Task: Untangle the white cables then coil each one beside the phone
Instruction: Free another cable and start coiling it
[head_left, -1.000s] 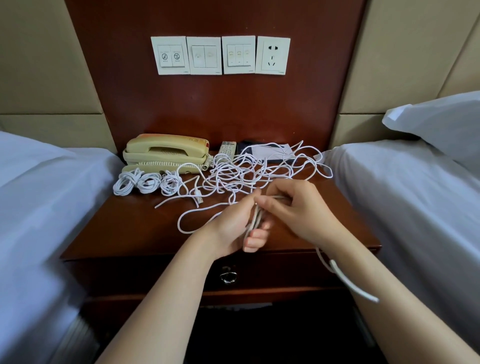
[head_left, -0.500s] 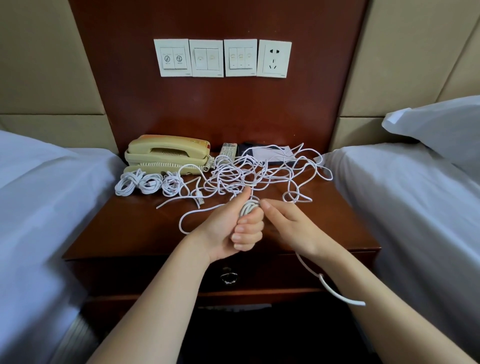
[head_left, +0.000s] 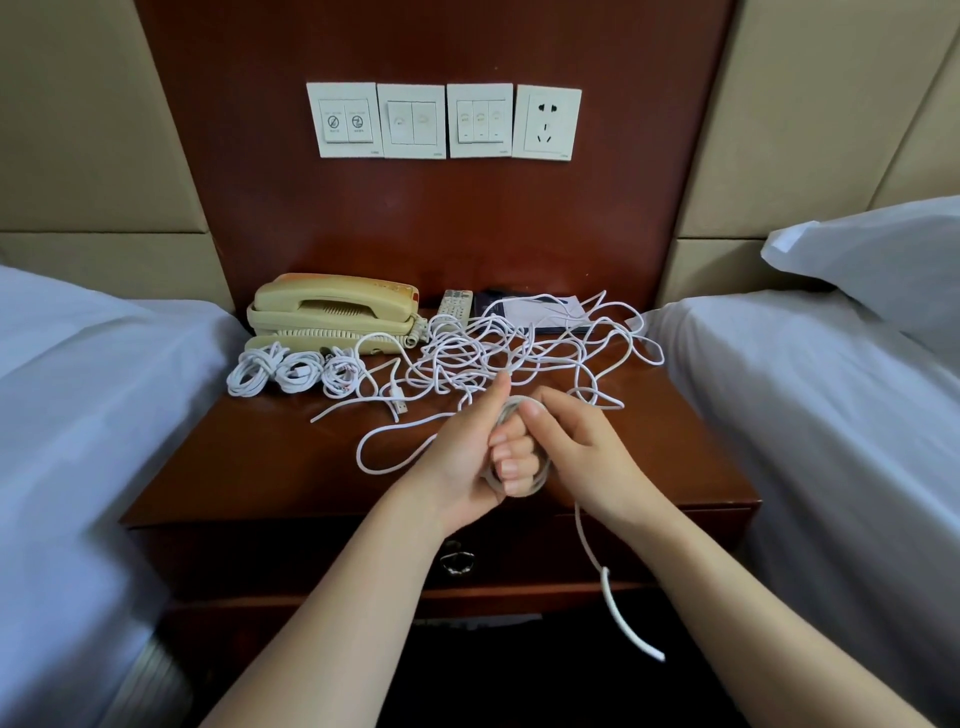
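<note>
- Hands, state?
- Left hand (head_left: 462, 457) is a loose fist with the thumb up. Its fingers curl through the half-wound cable (head_left: 511, 404), and the loops wrap round those fingers. Right hand (head_left: 582, 457) is curled too, fingertips (head_left: 531, 410) on top of the same loops, pinching the strand there. The two hands touch.
- Where?
- Over the front middle of the nightstand (head_left: 249, 467).
- Tail of that cable?
- Loose end (head_left: 622, 623) comes out from under the right hand, drops past the nightstand's front edge and hangs in front of the drawer.
- The other cables?
- Tangle (head_left: 498, 353) of white cables covers the back half of the top, from just right of the phone (head_left: 332, 312) to the edge by the right bed (head_left: 831, 415). One strand loops forward toward the left hand. USB plug (head_left: 399, 404) lies at the tangle's left front.
- Any done?
- Three finished coils (head_left: 296, 371) sit in a row just in front of the phone, side by side. The leftmost is near the left bed (head_left: 78, 415).
- Clutter?
- Remote (head_left: 454, 304) is beside the phone. Dark booklet (head_left: 540, 312) with white paper lies under the tangle's back edge. Switch plates (head_left: 410, 120) and socket (head_left: 546, 122) are on the wood panel above. Pillow (head_left: 872, 260) is on the right bed.
</note>
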